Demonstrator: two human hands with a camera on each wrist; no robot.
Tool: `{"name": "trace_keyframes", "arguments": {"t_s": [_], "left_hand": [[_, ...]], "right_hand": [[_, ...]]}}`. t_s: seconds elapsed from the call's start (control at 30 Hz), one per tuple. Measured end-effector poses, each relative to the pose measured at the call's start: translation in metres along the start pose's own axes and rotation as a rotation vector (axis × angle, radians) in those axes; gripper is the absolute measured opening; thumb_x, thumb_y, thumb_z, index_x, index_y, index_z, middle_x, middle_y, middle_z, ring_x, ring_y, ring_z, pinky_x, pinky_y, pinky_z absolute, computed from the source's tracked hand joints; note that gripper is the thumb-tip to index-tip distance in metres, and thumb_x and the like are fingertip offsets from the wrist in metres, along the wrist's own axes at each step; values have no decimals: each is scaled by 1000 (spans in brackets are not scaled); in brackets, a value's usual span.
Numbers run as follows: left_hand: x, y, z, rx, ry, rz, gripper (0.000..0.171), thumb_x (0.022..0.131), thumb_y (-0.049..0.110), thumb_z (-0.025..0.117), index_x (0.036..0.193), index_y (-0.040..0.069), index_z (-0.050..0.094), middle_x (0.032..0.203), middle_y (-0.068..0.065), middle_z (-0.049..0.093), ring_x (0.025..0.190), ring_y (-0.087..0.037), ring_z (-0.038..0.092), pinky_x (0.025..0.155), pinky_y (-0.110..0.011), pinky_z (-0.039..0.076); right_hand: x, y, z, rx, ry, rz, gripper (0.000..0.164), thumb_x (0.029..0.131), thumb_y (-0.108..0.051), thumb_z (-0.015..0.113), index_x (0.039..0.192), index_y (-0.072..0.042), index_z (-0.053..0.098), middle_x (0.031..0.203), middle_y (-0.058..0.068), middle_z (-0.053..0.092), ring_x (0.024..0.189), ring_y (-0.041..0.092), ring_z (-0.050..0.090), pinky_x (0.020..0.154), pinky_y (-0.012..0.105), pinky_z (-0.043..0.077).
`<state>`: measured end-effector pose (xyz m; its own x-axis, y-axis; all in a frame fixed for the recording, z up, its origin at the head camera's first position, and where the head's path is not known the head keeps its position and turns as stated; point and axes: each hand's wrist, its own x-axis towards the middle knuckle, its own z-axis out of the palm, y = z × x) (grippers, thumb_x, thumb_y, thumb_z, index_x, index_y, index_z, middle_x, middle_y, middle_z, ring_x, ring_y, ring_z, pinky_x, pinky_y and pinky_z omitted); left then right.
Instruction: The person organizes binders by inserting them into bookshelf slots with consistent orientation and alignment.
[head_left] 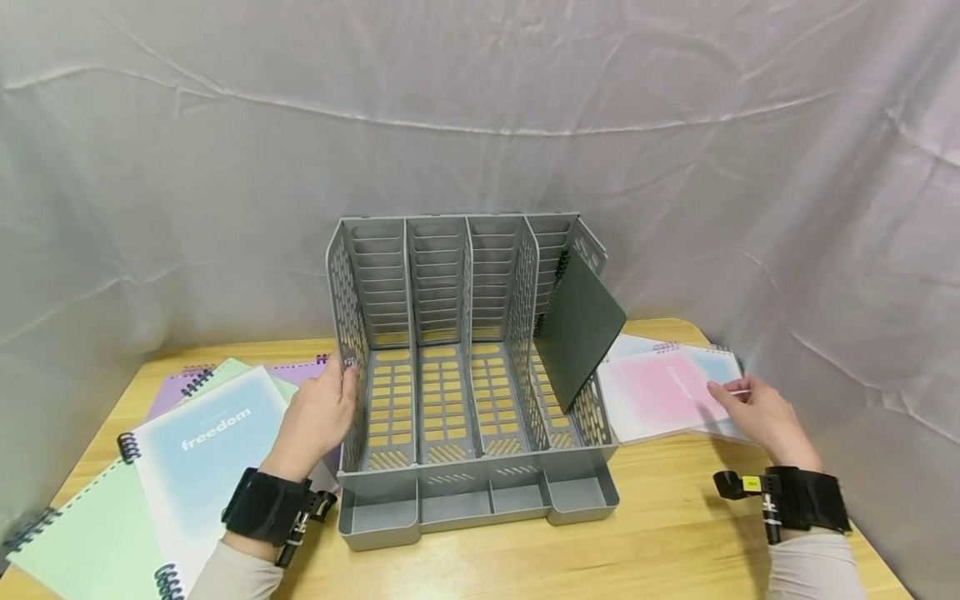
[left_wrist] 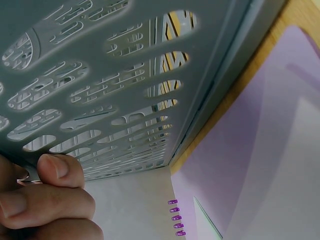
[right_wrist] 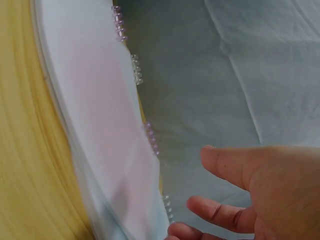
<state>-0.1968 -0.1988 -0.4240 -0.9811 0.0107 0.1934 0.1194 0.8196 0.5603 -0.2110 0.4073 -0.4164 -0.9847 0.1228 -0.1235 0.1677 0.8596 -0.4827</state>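
A grey file organizer (head_left: 442,462) with several upright compartments stands mid-table. My left hand (head_left: 324,408) grips the front edge of its left side wall; in the left wrist view the fingers (left_wrist: 60,200) bend around that slotted wall (left_wrist: 100,95). A dark green notebook (head_left: 581,325) leans tilted in the rightmost compartment, sticking out at the front. On the right lies a pile of notebooks, topped by a pink one (head_left: 652,392) with a blue one (head_left: 716,364) partly under it. My right hand (head_left: 765,421) hovers by the pile's right edge, thumb and fingers apart, holding nothing.
Left of the organizer, notebooks overlap: a blue "freedom" one (head_left: 217,454), a green one (head_left: 105,525) and purple ones (head_left: 168,393). Small trays (head_left: 382,521) run along the organizer's front. Grey cloth (head_left: 480,108) hangs behind and beside the wooden table (head_left: 660,533).
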Motion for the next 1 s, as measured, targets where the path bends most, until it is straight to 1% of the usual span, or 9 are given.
{"name": "trace_keyframes", "arguments": {"t_s": [0.07,0.27,0.47,0.67,0.9,1.0], "left_hand": [[-1,0,0,0,0,-2,38,117,24,36,145,0,45,78,-18,64,67,-32,67,61,-52,58],[-1,2,-1,4,7,-1,38,117,24,36,144,0,45,79,-20,64,67,-32,67,61,-52,58],[0,1,0,7,2,-2,41,117,24,35,148,-1,42,90,-27,69,71,-35,70,63,-54,59],[0,1,0,9,4,-2,40,117,23,36,149,0,42,86,-25,68,71,-35,69,65,-55,59],[0,1,1,7,9,2,39,117,23,37,147,0,43,88,-25,69,72,-34,69,65,-55,58],[0,1,1,7,9,3,39,116,23,37,147,0,43,87,-24,68,71,-34,69,64,-54,58]], "right_hand": [[0,1,1,-1,-4,11,76,111,-58,45,135,13,50,130,42,56,114,53,57,90,58,48],[2,4,2,-6,-17,63,78,112,-57,45,140,16,44,134,45,50,116,56,53,96,66,47],[3,7,3,-10,-51,82,83,111,-59,42,144,17,40,138,48,46,120,59,50,98,68,46],[4,6,4,-13,-91,93,89,111,-61,41,149,18,35,144,51,40,125,62,47,102,72,44],[5,5,5,-29,-108,90,91,111,-62,41,151,20,32,145,51,40,127,63,47,105,73,43],[5,6,5,-36,-114,92,92,111,-62,41,151,21,32,145,51,40,128,63,47,106,73,42]]}}
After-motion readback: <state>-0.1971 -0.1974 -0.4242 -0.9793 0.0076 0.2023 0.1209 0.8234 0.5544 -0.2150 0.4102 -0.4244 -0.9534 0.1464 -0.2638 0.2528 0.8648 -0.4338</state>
